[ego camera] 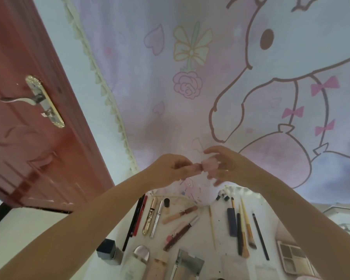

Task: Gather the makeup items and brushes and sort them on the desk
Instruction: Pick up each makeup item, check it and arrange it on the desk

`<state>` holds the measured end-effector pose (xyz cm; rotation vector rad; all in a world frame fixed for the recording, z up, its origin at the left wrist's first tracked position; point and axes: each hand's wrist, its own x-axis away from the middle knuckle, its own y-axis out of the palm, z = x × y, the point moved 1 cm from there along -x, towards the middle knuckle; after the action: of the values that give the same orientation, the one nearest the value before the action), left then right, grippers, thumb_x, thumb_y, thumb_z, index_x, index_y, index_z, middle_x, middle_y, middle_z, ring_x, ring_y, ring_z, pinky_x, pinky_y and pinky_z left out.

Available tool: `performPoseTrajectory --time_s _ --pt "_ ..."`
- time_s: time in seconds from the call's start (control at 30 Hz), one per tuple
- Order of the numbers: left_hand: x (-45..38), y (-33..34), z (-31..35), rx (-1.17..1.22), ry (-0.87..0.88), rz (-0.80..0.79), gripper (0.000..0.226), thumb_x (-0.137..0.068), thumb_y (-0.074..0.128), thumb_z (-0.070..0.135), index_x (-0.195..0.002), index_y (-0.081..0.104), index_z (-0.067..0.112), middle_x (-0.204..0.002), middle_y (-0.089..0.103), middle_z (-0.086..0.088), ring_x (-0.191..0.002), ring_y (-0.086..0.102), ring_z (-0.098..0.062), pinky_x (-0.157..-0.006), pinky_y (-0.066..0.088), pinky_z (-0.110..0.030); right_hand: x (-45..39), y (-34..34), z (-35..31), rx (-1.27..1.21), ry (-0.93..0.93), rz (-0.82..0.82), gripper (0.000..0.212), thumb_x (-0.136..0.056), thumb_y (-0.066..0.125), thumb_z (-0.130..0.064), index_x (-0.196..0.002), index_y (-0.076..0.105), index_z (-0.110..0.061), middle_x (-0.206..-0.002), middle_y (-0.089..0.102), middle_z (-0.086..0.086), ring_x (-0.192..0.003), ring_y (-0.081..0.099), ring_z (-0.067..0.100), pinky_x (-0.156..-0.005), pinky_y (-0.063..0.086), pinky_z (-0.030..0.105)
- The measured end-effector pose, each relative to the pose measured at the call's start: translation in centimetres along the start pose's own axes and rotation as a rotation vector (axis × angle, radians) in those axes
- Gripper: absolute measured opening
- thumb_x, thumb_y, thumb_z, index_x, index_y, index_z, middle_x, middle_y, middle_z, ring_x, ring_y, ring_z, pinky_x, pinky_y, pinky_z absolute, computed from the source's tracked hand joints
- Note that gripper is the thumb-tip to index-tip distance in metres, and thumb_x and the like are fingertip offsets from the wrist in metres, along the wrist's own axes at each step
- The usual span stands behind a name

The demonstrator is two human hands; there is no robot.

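Most of the sorting looks done: pencils, tubes and wooden-handled brushes (pixel 245 225) lie in rows on the white counter (pixel 220 235). The left hand (pixel 170 166) and right hand (pixel 220 166) both pinch a small pink blurred item (pixel 207 165) above it, not yet placed.

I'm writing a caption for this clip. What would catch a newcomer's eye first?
Both hands, left hand and right hand, meet mid-frame, gripping a small pink item above the desk. Behind them hangs a big pastel cartoon curtain. Below lie rows of brushes and makeup tubes.
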<state>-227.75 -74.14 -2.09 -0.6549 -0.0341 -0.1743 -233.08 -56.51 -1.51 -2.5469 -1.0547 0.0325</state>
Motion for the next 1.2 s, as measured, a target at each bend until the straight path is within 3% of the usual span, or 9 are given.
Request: performPoseTrajectory --time_s 0.07,0.17,0.27,0.43,0.57,0.7,0.97,1.07,1.2 --pt "0.2 0.0 0.1 -0.195 0.084 0.071 0.045 -0.088 0.052 0.042 -0.09 0.065 -0.001 -0.078 0.057 -0.015 -0.071 0.048 -0.016 -0.066 0.034 -0.015 -0.2 0.4 -0.3 -0.062 0.187 -0.059 0.014 -0.094 0.045 -0.027 -0.097 0.058 -0.023 -0.06 0.063 -0.001 -0.045 0.057 0.012 -0.042 0.047 0.022" --pt "0.5 -0.3 0.4 -0.388 0.167 0.096 0.06 -0.084 0.043 0.057 -0.084 0.062 0.0 -0.07 0.052 -0.004 -0.064 0.044 -0.012 -0.062 0.034 -0.012 -0.6 0.8 -0.2 -0.021 0.137 -0.049 0.034 -0.097 0.035 -0.029 -0.076 0.057 -0.014 -0.038 0.052 -0.005 -0.028 0.039 0.005 -0.035 0.032 0.019" --pt "0.5 -1.2 0.3 -0.234 0.075 0.037 0.058 -0.082 0.047 0.059 -0.091 0.067 0.005 -0.069 0.057 0.0 -0.062 0.051 -0.009 -0.06 0.037 -0.011 -0.4 0.9 0.2 0.104 -0.109 0.033 0.015 -0.092 0.049 -0.01 -0.084 0.057 -0.021 -0.052 0.06 -0.015 -0.043 0.051 0.001 -0.051 0.044 0.014" --pt "0.7 -1.6 -0.2 0.061 -0.1 -0.089 0.024 -0.092 0.049 0.031 -0.079 0.064 0.017 -0.059 0.054 0.007 -0.042 0.044 0.003 -0.045 0.035 -0.008 -0.2 0.2 0.6 0.084 -0.257 0.004 0.031 -0.084 0.056 0.004 -0.092 0.059 -0.026 -0.086 0.066 -0.018 -0.081 0.065 -0.001 -0.076 0.051 0.014" --pt "0.5 -1.0 -0.8 0.071 -0.096 -0.042 0.025 -0.091 0.05 0.031 -0.092 0.066 0.011 -0.064 0.054 0.006 -0.058 0.049 -0.006 -0.052 0.04 -0.009 -0.5 0.6 0.5 -0.035 -0.012 -0.019 0.026 -0.09 0.049 -0.006 -0.101 0.052 -0.03 -0.087 0.062 -0.003 -0.066 0.064 0.009 -0.06 0.053 0.018" --pt "0.5 -0.3 -1.5 0.026 -0.062 -0.006 0.035 -0.086 0.055 0.039 -0.096 0.068 0.008 -0.066 0.054 0.006 -0.06 0.048 -0.006 -0.053 0.038 -0.008 -0.8 1.0 0.3 0.0 0.131 0.026 0.018 -0.09 0.052 -0.02 -0.078 0.059 -0.009 -0.061 0.06 0.003 -0.038 0.051 0.007 -0.039 0.041 0.016" --pt "1.7 1.7 -5.8 0.07 -0.181 -0.05 0.039 -0.085 0.057 0.042 -0.098 0.067 0.007 -0.075 0.063 -0.002 -0.045 0.049 0.003 -0.046 0.034 -0.004 -1.6 5.0 3.8 -0.144 0.213 0.035 0.007 -0.083 0.063 -0.014 -0.079 0.063 -0.009 -0.06 0.062 0.001 -0.048 0.061 0.009 -0.049 0.053 0.019" --pt "2.0 1.9 -7.7 0.018 -0.281 -0.074 0.04 -0.092 0.05 0.037 -0.124 0.054 0.014 -0.107 0.066 -0.004 -0.079 0.06 -0.01 -0.069 0.05 -0.022 -1.9 6.6 5.9 -0.219 0.26 0.037 0.007 -0.084 0.061 -0.013 -0.08 0.062 -0.008 -0.063 0.062 0.003 -0.05 0.061 0.011 -0.053 0.053 0.022" --pt "3.3 1.0 -10.2 -0.181 -0.406 -0.046 0.045 -0.096 0.041 0.034 -0.136 0.039 0.013 -0.135 0.05 -0.005 -0.119 0.051 -0.019 -0.095 0.038 -0.024 -2.6 8.6 8.7 0.058 0.267 0.019 0.011 -0.089 0.056 -0.016 -0.082 0.057 -0.008 -0.067 0.062 0.003 -0.047 0.057 0.004 -0.05 0.049 0.015"
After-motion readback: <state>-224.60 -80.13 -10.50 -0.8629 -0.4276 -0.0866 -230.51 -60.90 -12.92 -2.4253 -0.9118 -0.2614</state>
